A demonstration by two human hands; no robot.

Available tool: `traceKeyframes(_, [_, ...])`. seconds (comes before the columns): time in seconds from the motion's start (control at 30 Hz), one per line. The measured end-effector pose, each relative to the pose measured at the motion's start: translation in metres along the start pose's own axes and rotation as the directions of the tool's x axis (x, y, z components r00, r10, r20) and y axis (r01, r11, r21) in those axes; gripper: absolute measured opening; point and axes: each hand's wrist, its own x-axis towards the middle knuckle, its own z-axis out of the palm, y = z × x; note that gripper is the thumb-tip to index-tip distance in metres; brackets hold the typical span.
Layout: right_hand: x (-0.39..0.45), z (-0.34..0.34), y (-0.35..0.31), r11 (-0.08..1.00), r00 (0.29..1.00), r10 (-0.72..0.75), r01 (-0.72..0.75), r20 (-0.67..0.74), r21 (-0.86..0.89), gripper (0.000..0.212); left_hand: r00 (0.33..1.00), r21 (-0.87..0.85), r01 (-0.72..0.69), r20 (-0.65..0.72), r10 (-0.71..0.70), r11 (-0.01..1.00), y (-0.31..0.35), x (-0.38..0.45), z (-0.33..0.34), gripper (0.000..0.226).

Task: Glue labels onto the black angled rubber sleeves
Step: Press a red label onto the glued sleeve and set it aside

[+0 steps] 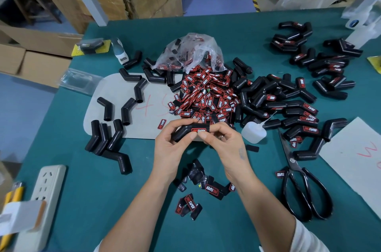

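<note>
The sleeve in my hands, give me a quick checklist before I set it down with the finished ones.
1. Label on the sleeve: ok.
2. Both hands hold the sleeve, left hand, right hand: ok.
3. Glue set under the label: cannot tell.
4. Label edges fully flat: cannot tell, fingers cover part.
5. Glue bottle within reach by the right hand: ok.
6. Labelled pile at right: ok.
</note>
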Motion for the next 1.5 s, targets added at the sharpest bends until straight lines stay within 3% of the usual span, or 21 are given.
traceKeyframes(0.8, [-0.0037,0.001,-0.0036,0.997,0.997,0.053,-0.056,0.058,0.056,0.009,0.999,0.013,-0.028,0.03,0.028,1.0,0.0021,-0.0007,-0.0015,0.022])
traceKeyframes(1.07, [-0.0048,0.0033,-0.0054,0.994,0.995,0.083,-0.087,0.063,0.069,0.004,0.994,0.029,-0.11,0.022,0.109,0.994,-0.0027,-0.0006,-0.0013,0.02])
traceKeyframes(1.5, [-0.0045,-0.0002,-0.0052,0.99,0.992,0.087,-0.097,0.096,0.098,0.007,0.946,0.295,-0.323,0.107,0.305,0.899,-0.0027,0.0,-0.0039,0.014])
